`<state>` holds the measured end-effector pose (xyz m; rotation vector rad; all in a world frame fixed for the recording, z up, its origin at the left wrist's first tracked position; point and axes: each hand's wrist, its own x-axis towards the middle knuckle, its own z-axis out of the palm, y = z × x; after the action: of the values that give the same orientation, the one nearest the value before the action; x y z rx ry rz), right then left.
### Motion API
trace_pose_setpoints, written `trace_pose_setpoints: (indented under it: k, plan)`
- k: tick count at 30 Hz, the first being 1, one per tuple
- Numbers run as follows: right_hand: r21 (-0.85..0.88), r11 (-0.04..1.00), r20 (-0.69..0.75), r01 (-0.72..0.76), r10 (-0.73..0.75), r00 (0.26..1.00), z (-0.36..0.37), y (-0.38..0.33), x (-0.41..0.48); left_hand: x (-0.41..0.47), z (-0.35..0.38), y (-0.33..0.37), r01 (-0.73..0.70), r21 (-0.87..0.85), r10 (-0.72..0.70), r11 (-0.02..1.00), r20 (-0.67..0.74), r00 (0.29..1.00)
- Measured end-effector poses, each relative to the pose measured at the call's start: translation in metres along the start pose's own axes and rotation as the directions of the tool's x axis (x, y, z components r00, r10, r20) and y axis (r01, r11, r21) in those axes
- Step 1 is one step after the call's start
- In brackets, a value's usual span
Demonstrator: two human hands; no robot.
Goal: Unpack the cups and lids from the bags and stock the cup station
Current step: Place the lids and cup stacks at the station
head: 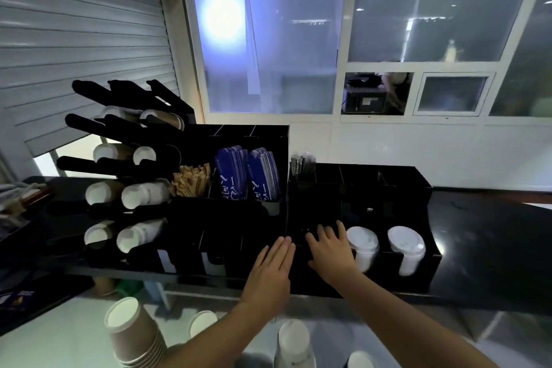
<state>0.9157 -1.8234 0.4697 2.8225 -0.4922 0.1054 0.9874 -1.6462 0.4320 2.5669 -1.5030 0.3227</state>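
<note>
Two empty hands reach forward side by side: the left hand (274,263) and right hand (330,248) lie flat, fingers straight, over a dark slot of the organizer (418,185), apparently checking where stock should go. Just right of them, white lids (363,243) sit stacked in their bays. Cups (143,194) fill the rack (86,125) to the left. Spare cups (131,331) wait below the surface (493,224).

White lid stacks (363,243) in organizer (418,188); cups (143,194) racked sideways.
</note>
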Motion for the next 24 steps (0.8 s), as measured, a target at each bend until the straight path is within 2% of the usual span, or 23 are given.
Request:
trace_pose_setpoints:
  k: [6,14,17,21,24]
  plan:
    - [0.031,0.999,-0.007,0.038,-0.038,0.999,0.001,0.001,-0.003,-0.002,-0.003,0.003,-0.001,-0.027,0.001,1.000,-0.017,1.000]
    - [0.033,0.999,0.032,0.006,-0.007,0.999,-0.003,-0.010,-0.003,0.000,0.004,0.003,0.003,-0.010,-0.003,1.000,-0.057,0.998]
    - [0.057,0.998,0.051,-0.002,-0.001,0.999,-0.006,-0.006,-0.006,0.001,-0.007,0.005,-0.001,-0.019,0.001,1.000,-0.023,1.000]
    - [0.143,0.990,-0.040,-0.009,0.015,0.999,-0.013,-0.002,-0.018,0.002,-0.028,0.000,-0.020,0.001,0.020,1.000,-0.008,1.000]
    - [0.180,0.983,-0.147,0.024,0.002,0.989,-0.021,-0.010,-0.029,-0.008,-0.037,-0.006,-0.024,-0.074,0.020,0.997,-0.058,0.998]
